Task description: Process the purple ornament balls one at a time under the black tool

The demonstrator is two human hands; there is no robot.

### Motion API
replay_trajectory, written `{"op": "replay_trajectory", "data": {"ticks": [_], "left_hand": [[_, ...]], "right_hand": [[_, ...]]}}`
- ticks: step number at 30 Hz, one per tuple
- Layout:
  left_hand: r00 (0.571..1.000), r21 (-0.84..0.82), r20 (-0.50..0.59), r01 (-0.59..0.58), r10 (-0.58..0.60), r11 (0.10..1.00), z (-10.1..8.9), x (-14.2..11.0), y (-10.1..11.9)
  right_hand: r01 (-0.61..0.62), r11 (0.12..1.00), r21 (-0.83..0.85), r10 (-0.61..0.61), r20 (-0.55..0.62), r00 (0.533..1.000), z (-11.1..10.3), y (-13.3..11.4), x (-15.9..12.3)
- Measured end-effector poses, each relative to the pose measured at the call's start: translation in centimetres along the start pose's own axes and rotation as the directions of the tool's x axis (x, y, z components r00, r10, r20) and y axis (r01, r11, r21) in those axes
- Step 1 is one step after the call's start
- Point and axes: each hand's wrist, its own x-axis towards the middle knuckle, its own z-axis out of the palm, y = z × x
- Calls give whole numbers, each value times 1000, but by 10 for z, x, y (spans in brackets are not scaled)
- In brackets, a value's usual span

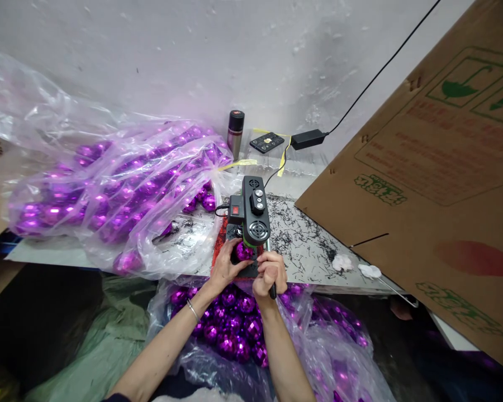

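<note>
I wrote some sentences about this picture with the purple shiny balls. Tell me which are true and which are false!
1. The left hand holds a purple ball under the black machine. True.
2. The balls in the plastic bag on the table are green. False: they are purple.
3. The right hand grips a dark handle. True.
4. The cardboard box stands on the person's left. False: it is on the right.
5. A flask stands by the wall. True.

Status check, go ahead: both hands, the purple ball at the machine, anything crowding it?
Left hand holds purple ball under black machine. Right hand grips a black handle. Black clippings litter the tabletop beside it.
</note>
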Motion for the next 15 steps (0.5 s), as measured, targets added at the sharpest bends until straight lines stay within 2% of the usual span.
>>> {"op": "replay_trajectory", "data": {"ticks": [4,15], "left_hand": [[1000,5,-5,-5,5,1000,1,0,-1],[1000,-8,-7,0,0,1000,4,1,-4]], "right_hand": [[-1,998,65,2,-11,1000,1,2,-1],[-20,999,45,21,-20,1000,-1,4,-3]]}}
